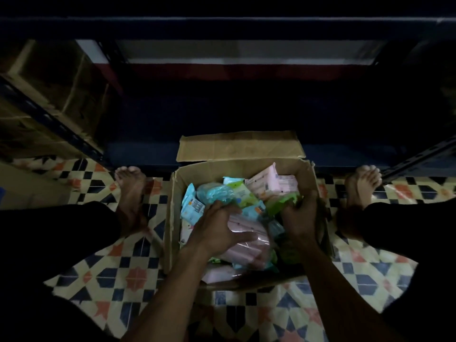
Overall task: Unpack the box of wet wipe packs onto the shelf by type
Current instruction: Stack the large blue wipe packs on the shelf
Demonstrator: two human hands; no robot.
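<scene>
The left hand [217,225] lies spread over a pale pink plastic wipe pack [246,240], thumb along its near side and fingers curled over its far edge, gripping it. The right hand [299,218], at three o'clock from the left, has its fingers curled into a crumpled green plastic wipe pack [283,202]; how firm that hold is I cannot tell. Both packs lie inside the open brown cardboard box [177,198], among light blue packs [191,206] at ten o'clock and another pink pack [266,182] at one o'clock. The box stands on patterned floor tiles [128,272] between two bare feet. At twelve o'clock stands the dark metal shelf [222,30].
</scene>
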